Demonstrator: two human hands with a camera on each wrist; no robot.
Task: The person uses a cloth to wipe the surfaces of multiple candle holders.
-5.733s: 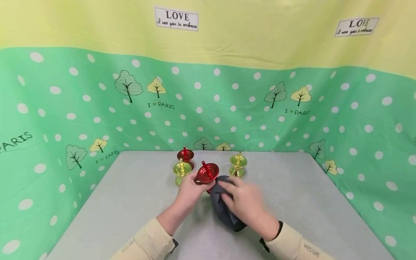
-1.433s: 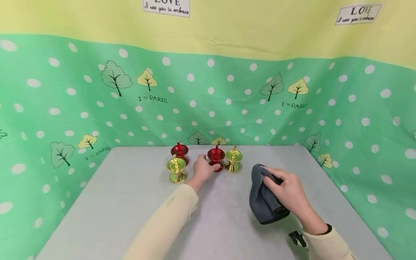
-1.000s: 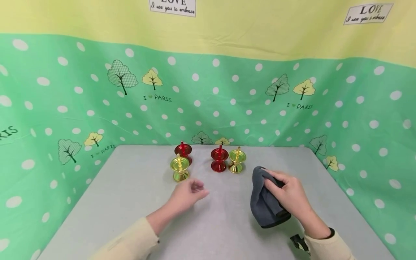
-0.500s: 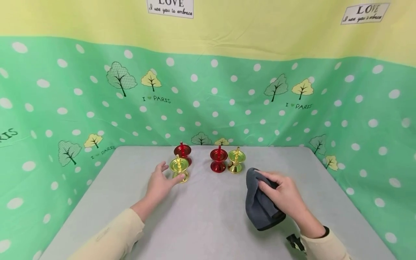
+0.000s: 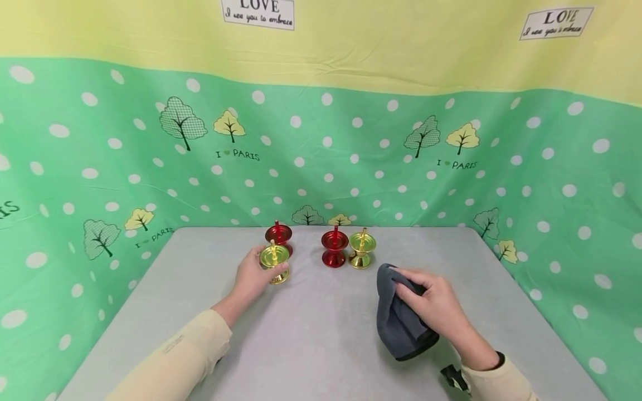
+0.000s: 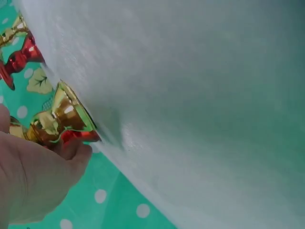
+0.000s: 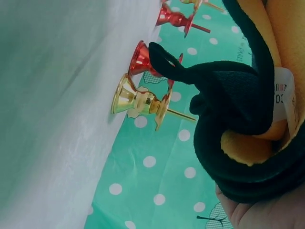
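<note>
A person's left hand (image 5: 249, 277) curls thumb and fingers around a gold candle holder (image 5: 275, 258), left of centre near the far edge of a grey table (image 5: 311, 340); whether its base is lifted is hard to tell. A red holder (image 5: 278, 235) stands just behind. The right hand (image 5: 437, 301) pinches a dark grey cloth (image 5: 398, 328). Between stand a second red holder (image 5: 334, 243) and second gold holder (image 5: 362, 244), side by side.

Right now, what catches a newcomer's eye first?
The green polka-dot curtain behind the grey table. Next, a glossy gold pedestal dish in the left hand, red pedestal dish behind; right of centre, another red dish beside another gold dish. The dark grey cloth hangs from the right hand.
</note>
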